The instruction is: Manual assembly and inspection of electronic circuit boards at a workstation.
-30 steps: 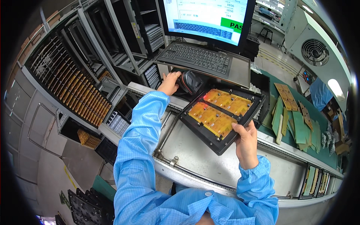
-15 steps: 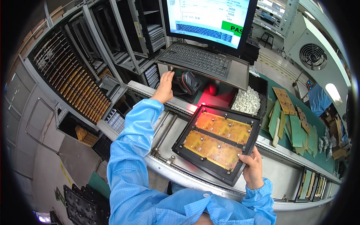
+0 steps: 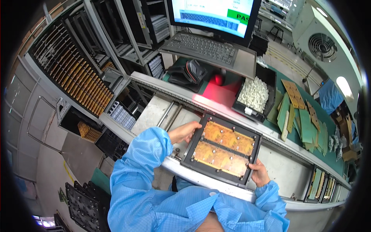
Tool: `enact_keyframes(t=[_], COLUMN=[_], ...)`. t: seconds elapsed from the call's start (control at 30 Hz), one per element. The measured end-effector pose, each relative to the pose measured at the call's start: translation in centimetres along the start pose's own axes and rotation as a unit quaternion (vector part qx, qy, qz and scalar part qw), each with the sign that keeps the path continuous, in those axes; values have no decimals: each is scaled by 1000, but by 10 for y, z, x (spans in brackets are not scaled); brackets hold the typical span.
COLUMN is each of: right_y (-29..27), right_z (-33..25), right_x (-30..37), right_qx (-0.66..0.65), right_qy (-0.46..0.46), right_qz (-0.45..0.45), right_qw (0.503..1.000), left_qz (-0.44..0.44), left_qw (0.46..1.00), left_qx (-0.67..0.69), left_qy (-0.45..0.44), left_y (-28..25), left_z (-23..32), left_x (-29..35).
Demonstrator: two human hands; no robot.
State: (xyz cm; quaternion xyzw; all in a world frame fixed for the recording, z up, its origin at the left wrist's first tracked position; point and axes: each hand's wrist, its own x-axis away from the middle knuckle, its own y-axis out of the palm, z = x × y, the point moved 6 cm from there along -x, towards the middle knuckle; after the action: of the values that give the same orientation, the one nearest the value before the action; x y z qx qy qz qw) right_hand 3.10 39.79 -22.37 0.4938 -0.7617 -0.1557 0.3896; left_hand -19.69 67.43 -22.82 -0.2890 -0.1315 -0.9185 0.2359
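A black fixture tray (image 3: 188, 157) with a panel of orange-brown circuit boards (image 3: 221, 154) set in it is over the conveyor, gripped at both ends. My left hand (image 3: 186, 131) closes on its upper left edge, with the fingers partly out of sight. At the lower right edge my right hand (image 3: 259, 173) pinches the frame, thumb on top. Small round fasteners dot the boards and the frame. Beyond the tray a barcode scanner (image 3: 192, 72) rests on its stand, and red light falls on the green mat beside it.
Past the conveyor rail (image 3: 170, 92) sits a black bin of small white parts (image 3: 253, 94). Green and brown boards (image 3: 305, 127) lie piled at the right. A keyboard (image 3: 206, 48) is on a shelf under the monitor (image 3: 212, 17). A rack of boards (image 3: 73, 73) stands at left.
My left hand has come back from beside the scanner and taken hold of the tray's left edge. The tray has moved nearer to me, out of the red light, and turned slightly.
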Motion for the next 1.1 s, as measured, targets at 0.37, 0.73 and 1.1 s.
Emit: enact_keyframes(t=[0.37,0.73,1.1], right_y=[-10,15,222], right_z=[7,-24,-61], right_x=[-1,1,-192], right_qx=[-12,369,695], right_qy=[18,43,-454], right_qz=[5,132,103], right_qw=[1000,919,548], left_qz=[0,22,273], left_qw=[1000,999,951], left_qx=[-9,-37,26], left_qy=[-8,-10,145], left_y=[12,-2,-60], left_z=[15,19,21], left_x=[3,12,11])
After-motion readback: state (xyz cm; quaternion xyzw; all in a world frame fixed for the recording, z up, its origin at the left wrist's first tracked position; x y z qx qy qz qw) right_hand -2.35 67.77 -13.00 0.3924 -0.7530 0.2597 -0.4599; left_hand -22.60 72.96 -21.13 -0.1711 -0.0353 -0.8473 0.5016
